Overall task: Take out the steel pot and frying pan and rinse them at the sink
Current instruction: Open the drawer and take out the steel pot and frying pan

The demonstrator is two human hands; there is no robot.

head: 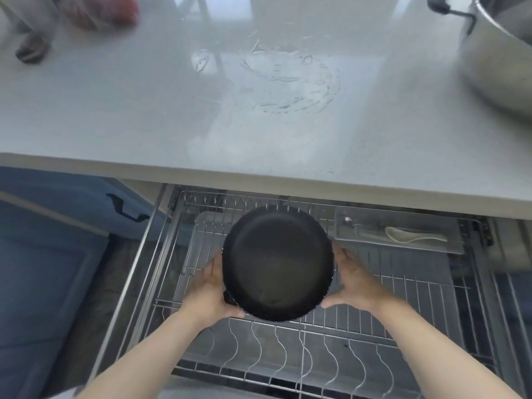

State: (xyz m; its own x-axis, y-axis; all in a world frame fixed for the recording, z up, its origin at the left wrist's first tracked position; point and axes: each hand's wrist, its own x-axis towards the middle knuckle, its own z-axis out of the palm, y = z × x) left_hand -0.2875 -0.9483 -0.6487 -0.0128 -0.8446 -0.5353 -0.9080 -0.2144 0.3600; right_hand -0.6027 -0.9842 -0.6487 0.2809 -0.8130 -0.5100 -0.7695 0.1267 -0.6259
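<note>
The frying pan (277,263) is being held over the pulled-out wire drawer rack (403,312) below the bench (144,110), near centre. It is being gripped from both sides: the left hand (211,289) is curled round its near-left edge (the stub of the handle seems to be there, mostly hidden), and the right hand (355,279) is being pressed flat against its right wall, fingers straight. Whether the pan is being lifted clear of the wires or is resting on them cannot be told.

The steel pot (498,59) is already sitting on the bench at far right, partly cut off by the frame edge. So, judging by this, the pot is out and the pan is half out. A wet ring (288,79) is showing on the bench, far centre. A white spoon (408,236) is lying in a tray at the far right of the drawer.

Left to do: pan onto bench or straight to the sink, then both rinsed. No sink is being shown here.
</note>
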